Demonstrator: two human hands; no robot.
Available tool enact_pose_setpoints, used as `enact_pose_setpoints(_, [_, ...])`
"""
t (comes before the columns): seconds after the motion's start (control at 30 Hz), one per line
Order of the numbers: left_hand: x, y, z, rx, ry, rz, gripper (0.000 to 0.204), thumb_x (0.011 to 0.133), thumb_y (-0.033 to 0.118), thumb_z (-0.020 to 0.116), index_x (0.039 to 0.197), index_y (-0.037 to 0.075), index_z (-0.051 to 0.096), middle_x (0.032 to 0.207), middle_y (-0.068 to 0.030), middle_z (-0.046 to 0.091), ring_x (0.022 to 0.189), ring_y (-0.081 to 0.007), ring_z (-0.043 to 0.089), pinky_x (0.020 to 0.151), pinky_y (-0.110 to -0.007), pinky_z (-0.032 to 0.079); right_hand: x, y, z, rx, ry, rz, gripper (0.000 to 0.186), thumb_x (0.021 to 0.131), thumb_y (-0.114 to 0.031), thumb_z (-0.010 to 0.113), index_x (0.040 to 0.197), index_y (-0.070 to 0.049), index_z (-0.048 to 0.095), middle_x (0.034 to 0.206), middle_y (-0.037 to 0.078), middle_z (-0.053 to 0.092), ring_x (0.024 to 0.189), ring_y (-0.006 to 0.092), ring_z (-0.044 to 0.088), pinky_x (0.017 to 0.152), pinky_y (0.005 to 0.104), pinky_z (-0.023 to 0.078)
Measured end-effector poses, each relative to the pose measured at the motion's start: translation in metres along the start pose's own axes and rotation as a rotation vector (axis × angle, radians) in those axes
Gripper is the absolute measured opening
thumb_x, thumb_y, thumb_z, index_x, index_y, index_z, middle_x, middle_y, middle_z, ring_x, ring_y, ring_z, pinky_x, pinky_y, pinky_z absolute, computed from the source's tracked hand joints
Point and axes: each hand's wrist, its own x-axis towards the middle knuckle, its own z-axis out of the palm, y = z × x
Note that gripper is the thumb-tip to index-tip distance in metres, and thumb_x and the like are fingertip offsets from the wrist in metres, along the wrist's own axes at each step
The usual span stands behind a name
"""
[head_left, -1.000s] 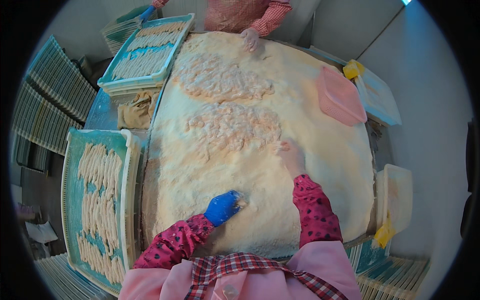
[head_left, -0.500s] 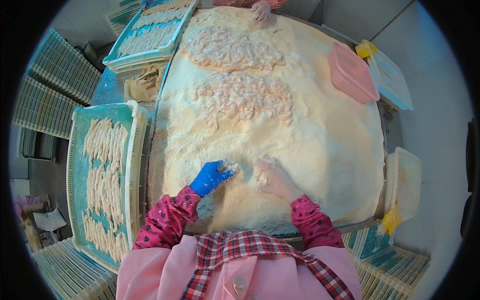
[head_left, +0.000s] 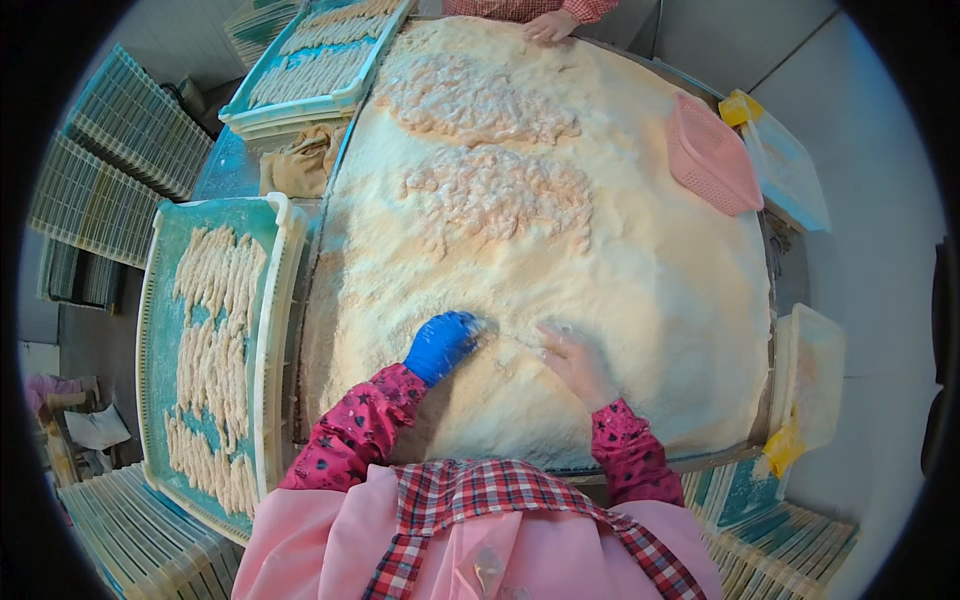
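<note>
My left hand (head_left: 441, 346), in a blue glove, rests in the pale flour-like coating (head_left: 660, 330) spread over the worktable. Its fingers curl down, and whatever they hold is hidden. A short way to its right, my right hand (head_left: 577, 364) presses on the coating, fingers stretched toward the left hand, their tips dusted and partly sunk in. Beyond both hands lies a heap of raw meat strips (head_left: 500, 195), glossy and pinkish, with a second similar heap (head_left: 478, 98) farther off.
At left stands a tray (head_left: 283, 330) with rows of coated strips; another tray (head_left: 300, 115) is behind it. A brown cloth (head_left: 300, 160) lies between them. A pink basket (head_left: 712, 155) sits far right. Another person's hand (head_left: 551, 26) touches the far edge. Stacked racks (head_left: 125, 130) stand left.
My left hand has moved slightly up and right, its fingers turning down into the coating. My right hand has shifted right, and its fingers have straightened. The view has shifted a little.
</note>
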Motion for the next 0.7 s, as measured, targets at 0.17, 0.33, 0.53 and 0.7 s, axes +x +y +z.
enact_pose_setpoints(0.17, [-0.003,0.008,-0.012,-1.018,0.264,-0.645,0.021,0.087,0.018,0.058,0.102,0.005,0.064,0.098,-0.0047,0.060,0.082,-0.0114,0.055,0.070,-0.023,0.045,0.000,0.004,0.045,0.133,-0.003,0.099,0.038,0.078,-0.011,0.061,0.116,-0.011,0.057,0.114,0.014,0.057,0.104,0.0284,0.054,0.089,0.0324,0.044])
enact_pose_setpoints(0.33, [-0.023,0.022,-0.021,-1.669,0.371,-0.687,0.030,0.091,0.017,0.050,0.119,0.006,0.050,0.107,-0.0029,0.058,0.081,-0.0108,0.054,0.067,-0.022,0.045,0.005,-0.042,0.047,0.424,-0.002,0.275,0.037,0.081,-0.009,0.058,0.118,-0.012,0.057,0.106,0.015,0.059,0.102,0.0224,0.056,0.085,0.0288,0.045])
enact_pose_setpoints(0.53, [-0.037,0.024,0.008,-1.892,0.517,-0.602,0.037,0.093,0.023,0.046,0.126,0.005,0.043,0.121,-0.0087,0.053,0.102,-0.0186,0.053,0.084,-0.030,0.046,-0.001,-0.030,0.067,0.295,0.008,0.384,0.035,0.083,-0.011,0.057,0.118,-0.012,0.057,0.111,0.011,0.059,0.105,0.0200,0.055,0.087,0.0302,0.044])
enact_pose_setpoints(0.7, [-0.027,0.042,0.020,-2.393,0.394,-0.535,0.042,0.094,0.028,0.040,0.129,0.006,0.041,0.130,-0.0132,0.045,0.116,-0.0259,0.046,0.098,-0.037,0.038,0.001,-0.083,0.078,0.310,0.143,0.071,0.034,0.088,-0.017,0.051,0.120,-0.007,0.054,0.121,0.015,0.054,0.112,0.0268,0.051,0.097,0.0339,0.036])
